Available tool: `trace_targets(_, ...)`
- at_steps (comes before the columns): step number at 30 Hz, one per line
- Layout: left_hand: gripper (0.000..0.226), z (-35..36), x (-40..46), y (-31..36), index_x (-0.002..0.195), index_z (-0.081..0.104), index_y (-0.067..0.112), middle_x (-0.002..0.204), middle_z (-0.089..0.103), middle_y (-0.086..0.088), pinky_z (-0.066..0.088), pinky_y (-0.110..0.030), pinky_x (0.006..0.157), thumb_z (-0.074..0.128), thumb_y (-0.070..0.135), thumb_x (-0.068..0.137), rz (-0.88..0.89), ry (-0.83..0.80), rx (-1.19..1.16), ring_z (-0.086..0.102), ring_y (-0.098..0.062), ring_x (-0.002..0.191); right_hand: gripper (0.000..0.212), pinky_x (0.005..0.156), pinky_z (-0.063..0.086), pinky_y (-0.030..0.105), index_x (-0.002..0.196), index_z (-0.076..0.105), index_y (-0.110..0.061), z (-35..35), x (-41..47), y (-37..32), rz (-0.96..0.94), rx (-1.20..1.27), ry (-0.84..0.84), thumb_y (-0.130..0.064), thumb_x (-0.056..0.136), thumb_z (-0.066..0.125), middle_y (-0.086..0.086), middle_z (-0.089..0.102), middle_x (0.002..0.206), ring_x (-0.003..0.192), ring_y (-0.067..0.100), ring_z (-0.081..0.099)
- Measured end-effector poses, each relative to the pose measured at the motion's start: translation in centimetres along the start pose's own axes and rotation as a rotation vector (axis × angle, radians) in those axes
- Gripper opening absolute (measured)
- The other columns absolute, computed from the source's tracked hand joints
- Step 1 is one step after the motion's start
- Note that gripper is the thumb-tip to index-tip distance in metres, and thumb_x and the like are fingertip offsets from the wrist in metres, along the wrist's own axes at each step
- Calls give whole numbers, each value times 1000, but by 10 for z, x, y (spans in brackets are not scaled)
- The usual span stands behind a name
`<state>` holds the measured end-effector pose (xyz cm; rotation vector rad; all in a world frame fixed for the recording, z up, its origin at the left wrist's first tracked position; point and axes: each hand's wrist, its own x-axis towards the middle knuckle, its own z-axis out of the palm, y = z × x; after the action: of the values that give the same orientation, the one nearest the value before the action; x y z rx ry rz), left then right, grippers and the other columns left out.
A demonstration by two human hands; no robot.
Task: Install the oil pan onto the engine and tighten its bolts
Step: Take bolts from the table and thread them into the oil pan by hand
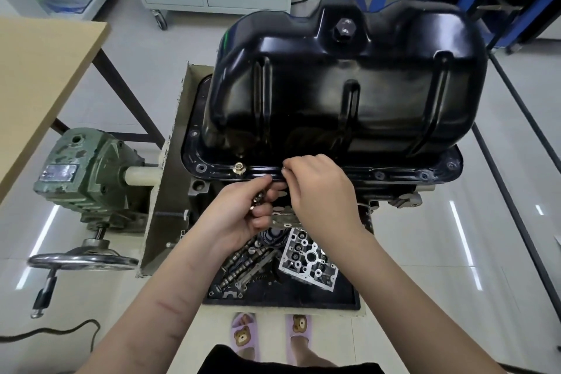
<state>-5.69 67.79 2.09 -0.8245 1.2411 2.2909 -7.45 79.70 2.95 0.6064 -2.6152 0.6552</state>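
Near flange of oil pan (pixel 349 85) crowded by both hands; tall pan wall blocks reach beyond. Flange open right of right hand (pixel 321 188). Stand plate (pixel 170 143) walls left side.

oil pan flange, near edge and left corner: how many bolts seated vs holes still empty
seated bolt: 1
empty bolt holes: 5 visible
total: 6

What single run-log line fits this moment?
oil pan: on engine | left hand: holds bolts | right hand: pinches bolt at rim
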Motion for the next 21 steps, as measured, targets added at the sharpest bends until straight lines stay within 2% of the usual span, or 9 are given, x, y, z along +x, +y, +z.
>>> trace_targets(5, 26, -2, 0, 1, 84, 59, -2, 46, 47, 4, 23, -12, 28, 43, 15, 95, -15, -23, -12, 29, -2, 29, 4, 50, 49, 27, 67, 65, -1, -3, -1, -2, 23, -3, -56, -2, 69, 63, 9, 62, 59, 56, 28, 59)
trace_targets(11, 26, -1, 1, 4, 84, 60, -2, 46, 47, 5, 22, -11, 28, 43, 15, 95, -41, -34, -13, 28, -2, 29, 10, 58, 53, 36, 75, 67, 4, -9, 0, -1, 25, 74, -121, -2, 77, 59, 15, 65, 67, 64, 33, 61)
trace_targets(14, 25, -1, 1, 3, 84, 59, -1, 45, 46, 5, 22, -12, 28, 43, 15, 95, -45, -36, -13, 28, -2, 29, 18, 71, 47, 37, 88, 66, 2, -7, 3, -1, 46, 0, -207, -11, 89, 53, 14, 66, 82, 82, 32, 58)
trace_targets(16, 25, -3, 0, 3, 84, 59, -1, 45, 46, 5, 22, -11, 28, 43, 15, 95, -48, -43, -19, 28, -2, 29, 24, 77, 40, 33, 99, 62, -3, -4, 5, 1, 70, -33, -238, -21, 95, 46, 10, 63, 95, 95, 27, 53)
trace_targets(18, 25, -3, 0, 3, 83, 58, -1, 44, 46, 5, 22, -11, 28, 42, 15, 95, -52, -52, -21, 29, -2, 28, 25, 72, 37, 31, 98, 61, -4, -4, 5, 0, 103, -50, -217, -25, 95, 47, 10, 62, 94, 95, 26, 52)
trace_targets(21, 25, -2, 0, 3, 81, 57, 0, 44, 46, 5, 22, -11, 28, 42, 15, 95, -52, -51, -22, 28, -2, 28, 19, 61, 39, 32, 84, 64, 0, -3, 6, -5, 109, -46, -153, -18, 87, 60, 14, 62, 78, 80, 31, 56)
